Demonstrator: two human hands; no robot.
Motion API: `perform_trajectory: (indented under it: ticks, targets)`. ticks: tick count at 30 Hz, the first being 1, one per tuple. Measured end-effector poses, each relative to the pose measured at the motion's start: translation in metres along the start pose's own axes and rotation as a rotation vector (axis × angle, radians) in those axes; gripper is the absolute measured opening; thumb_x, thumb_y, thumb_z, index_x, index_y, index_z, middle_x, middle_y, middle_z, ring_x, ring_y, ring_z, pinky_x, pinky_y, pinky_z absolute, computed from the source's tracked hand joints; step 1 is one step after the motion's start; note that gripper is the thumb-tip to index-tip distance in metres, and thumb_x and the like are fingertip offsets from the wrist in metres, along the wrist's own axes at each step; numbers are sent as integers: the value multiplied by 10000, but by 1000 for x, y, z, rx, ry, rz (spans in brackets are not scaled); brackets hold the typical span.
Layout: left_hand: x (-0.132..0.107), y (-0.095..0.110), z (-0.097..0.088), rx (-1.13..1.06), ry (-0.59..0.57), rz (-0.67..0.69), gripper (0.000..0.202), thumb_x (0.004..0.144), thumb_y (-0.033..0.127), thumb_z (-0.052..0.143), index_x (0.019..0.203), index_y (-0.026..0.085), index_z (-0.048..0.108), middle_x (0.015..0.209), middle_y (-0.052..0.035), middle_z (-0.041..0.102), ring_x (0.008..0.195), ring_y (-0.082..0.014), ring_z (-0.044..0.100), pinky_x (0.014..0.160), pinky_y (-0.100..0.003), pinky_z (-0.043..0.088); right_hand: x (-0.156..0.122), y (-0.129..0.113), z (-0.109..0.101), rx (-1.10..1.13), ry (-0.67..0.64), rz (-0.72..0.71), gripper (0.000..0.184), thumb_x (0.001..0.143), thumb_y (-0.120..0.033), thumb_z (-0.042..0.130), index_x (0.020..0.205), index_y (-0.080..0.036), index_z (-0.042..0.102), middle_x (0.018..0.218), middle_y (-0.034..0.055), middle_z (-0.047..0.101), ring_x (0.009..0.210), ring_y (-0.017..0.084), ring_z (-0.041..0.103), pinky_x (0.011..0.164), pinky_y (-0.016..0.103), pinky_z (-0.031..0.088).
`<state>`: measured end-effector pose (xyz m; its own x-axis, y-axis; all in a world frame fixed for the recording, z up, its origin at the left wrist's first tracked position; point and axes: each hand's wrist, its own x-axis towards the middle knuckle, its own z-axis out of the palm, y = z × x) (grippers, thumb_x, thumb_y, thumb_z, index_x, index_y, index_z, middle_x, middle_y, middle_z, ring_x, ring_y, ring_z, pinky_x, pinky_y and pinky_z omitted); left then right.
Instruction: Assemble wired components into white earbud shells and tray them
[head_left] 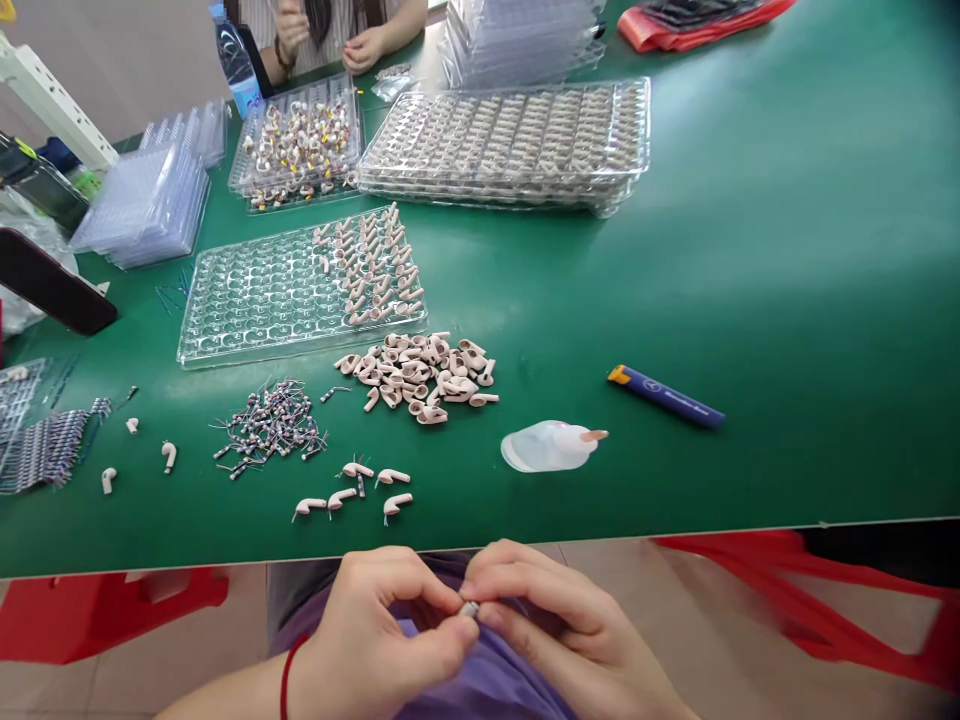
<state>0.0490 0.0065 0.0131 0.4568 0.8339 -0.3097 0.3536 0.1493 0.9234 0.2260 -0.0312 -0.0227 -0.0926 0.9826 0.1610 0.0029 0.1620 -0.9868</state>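
In front of my lap, below the table edge, my left hand (397, 625) and my right hand (555, 620) meet, both with fingertips pinched on one small pale earbud piece (469, 608). Fingers cover most of it. On the table just beyond lie several earbud stems with thin wires sticking out (341, 499). Behind them are a heap of tiny wired components (274, 425) and a heap of pale earbud shells (424, 372). A squeeze bottle (546, 447) with a pointed tip lies on its side to the right.
A clear tray (247, 345) is partly filled with shells. Farther back stand stacked full trays (510, 190), a tray of wired earbud parts (300, 140) and a water bottle (238, 65). A blue, yellow-ended tool (667, 397) lies right. A person's hands (364, 50) show across the table.
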Motion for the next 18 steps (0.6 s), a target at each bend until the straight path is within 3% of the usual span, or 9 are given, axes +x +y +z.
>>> perform_trajectory:
  ticks: [5,9,18]
  targets:
    - [2,1,-3,-117,-44,-130,131,718,246,735,684,124,766,655,-64,684,591,-121,559,558,-208,431,-1,0,-1,13,8,12,170,872,-117,621,906,-255,715,780,13,677,694,121,661,638,165,550]
    - [6,-1,-4,-403,-112,-283,199,708,319,782,681,123,762,635,-42,672,562,-94,526,556,-203,416,1,1,-1,29,26,32,160,883,-148,624,918,-266,725,781,14,680,694,119,664,635,161,549]
    - [8,-13,-2,-739,-161,-459,336,619,413,866,698,105,755,622,-51,684,510,-103,607,533,-211,479,0,6,-1,55,108,79,119,899,-198,622,924,-279,705,797,3,676,697,108,658,612,136,540]
